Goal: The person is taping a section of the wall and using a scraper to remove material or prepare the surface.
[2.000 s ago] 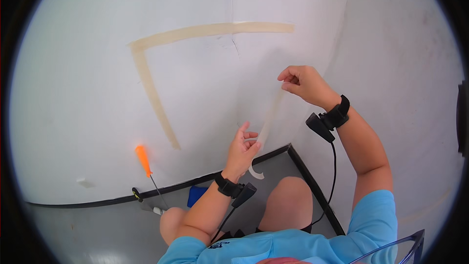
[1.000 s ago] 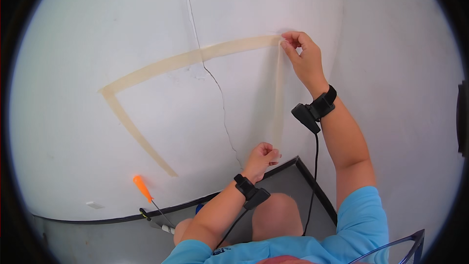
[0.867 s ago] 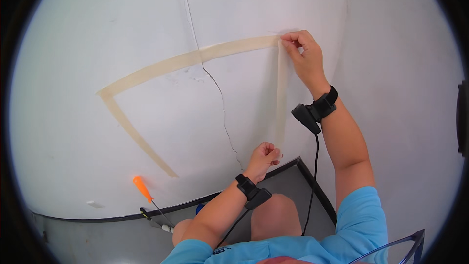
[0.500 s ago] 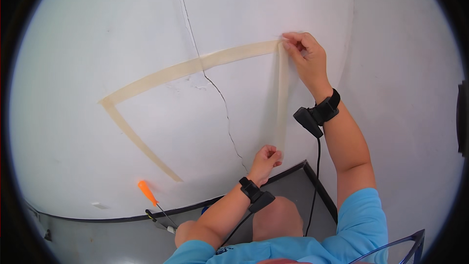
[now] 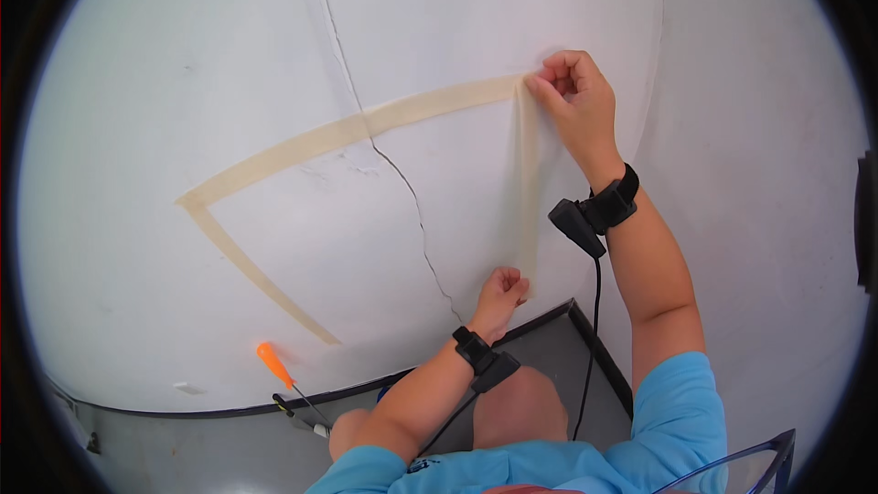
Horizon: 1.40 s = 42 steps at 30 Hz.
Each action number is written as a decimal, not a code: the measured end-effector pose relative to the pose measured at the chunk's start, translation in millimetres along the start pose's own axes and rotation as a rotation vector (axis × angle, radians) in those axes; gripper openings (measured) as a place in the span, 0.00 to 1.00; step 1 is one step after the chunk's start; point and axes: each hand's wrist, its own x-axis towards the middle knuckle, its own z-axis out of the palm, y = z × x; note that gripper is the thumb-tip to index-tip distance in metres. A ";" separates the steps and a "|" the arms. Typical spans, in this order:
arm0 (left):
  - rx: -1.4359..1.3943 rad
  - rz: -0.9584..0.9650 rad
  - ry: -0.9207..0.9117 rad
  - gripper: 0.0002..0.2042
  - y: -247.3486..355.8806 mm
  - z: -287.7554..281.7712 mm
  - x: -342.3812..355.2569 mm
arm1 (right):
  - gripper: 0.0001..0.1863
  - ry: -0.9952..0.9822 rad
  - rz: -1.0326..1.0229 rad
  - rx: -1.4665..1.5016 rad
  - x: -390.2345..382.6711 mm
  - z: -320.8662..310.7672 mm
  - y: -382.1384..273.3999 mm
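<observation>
A strip of beige masking tape [image 5: 529, 192] runs down between my two hands in front of the white wall. My right hand [image 5: 578, 105] pinches at its upper end, at the right tip of a long, nearly level tape band [image 5: 430, 107] stuck on the wall. Lower down, my left hand [image 5: 498, 302] is closed on the strip's bottom end, just above the dark baseboard. A third tape strip [image 5: 261, 282] slants down from the band's left end. Between the side strips a thin crack [image 5: 416, 197] winds down the wall, passing under the band.
An orange-handled screwdriver [image 5: 274, 366] leans at the wall's foot, beside a dark-handled tool [image 5: 291, 410]. Black trim [image 5: 599, 357] meets in a corner over the grey floor [image 5: 558, 348]. Cabled black devices [image 5: 578, 220] are strapped to both wrists. My knees are close to the wall.
My right fingers have shifted slightly at the tape corner. The left hand keeps its grip, and the view has moved a little, sliding the wall marks left.
</observation>
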 end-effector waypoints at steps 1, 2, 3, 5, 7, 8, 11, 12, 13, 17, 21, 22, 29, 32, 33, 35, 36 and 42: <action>0.004 0.000 -0.002 0.06 1.4 2.3 -0.5 | 0.09 -0.001 0.005 -0.002 -0.2 -0.8 -0.5; 0.008 0.001 -0.004 0.06 1.7 4.0 -0.8 | 0.09 0.003 0.005 -0.021 -0.4 -1.7 -1.4; 0.007 0.000 -0.002 0.06 1.0 4.6 0.2 | 0.09 0.006 0.002 -0.037 0.2 -2.1 -2.0; -0.005 -0.003 -0.009 0.06 -1.1 5.7 2.6 | 0.10 0.010 0.005 -0.074 0.9 -3.6 -1.9; -0.008 -0.003 -0.007 0.06 -2.0 5.8 3.7 | 0.10 0.013 0.010 -0.111 1.4 -4.0 -0.8; -0.009 -0.001 -0.006 0.06 -2.3 5.5 4.4 | 0.10 0.027 0.010 -0.106 2.6 -3.4 0.2; -0.050 -0.006 0.000 0.06 -6.2 4.4 8.8 | 0.10 0.079 0.044 -0.057 4.9 -4.9 2.1; -0.054 -0.011 0.002 0.06 -5.6 4.3 10.1 | 0.09 0.118 0.071 -0.001 5.8 -4.4 3.1; -0.073 -0.022 0.011 0.06 -4.9 4.4 11.6 | 0.09 0.115 0.076 -0.002 5.8 -4.7 6.1; -0.139 -0.049 0.034 0.06 -4.4 3.3 21.1 | 0.08 0.170 0.192 0.298 -4.5 -10.6 22.4; -0.190 -0.051 0.061 0.07 1.1 7.1 24.7 | 0.07 -0.084 0.415 0.300 -58.4 -29.6 58.0; -0.179 -0.056 0.062 0.07 1.1 8.4 25.1 | 0.07 -0.127 0.479 0.264 -79.2 -31.8 65.0; -0.165 -0.036 0.064 0.09 -8.8 2.2 31.8 | 0.10 -0.364 0.811 0.422 -194.6 -20.5 93.0; -0.187 -0.065 0.042 0.10 -14.0 0.2 30.2 | 0.10 -0.342 0.933 0.437 -209.3 -21.5 99.4; -0.191 -0.077 0.049 0.10 -15.8 1.2 28.0 | 0.11 -0.321 0.948 0.432 -209.2 -22.2 99.7; -0.182 -0.119 0.106 0.11 -19.2 0.3 21.9 | 0.11 -0.301 0.977 0.424 -209.6 -23.2 101.0; -0.185 -0.130 0.112 0.11 -21.7 -2.2 18.1 | 0.12 -0.257 1.016 0.467 -208.6 -23.0 101.0; -0.112 -0.283 0.134 0.12 -47.3 -40.6 -23.5 | 0.12 -0.156 1.154 0.587 -216.8 -18.9 109.7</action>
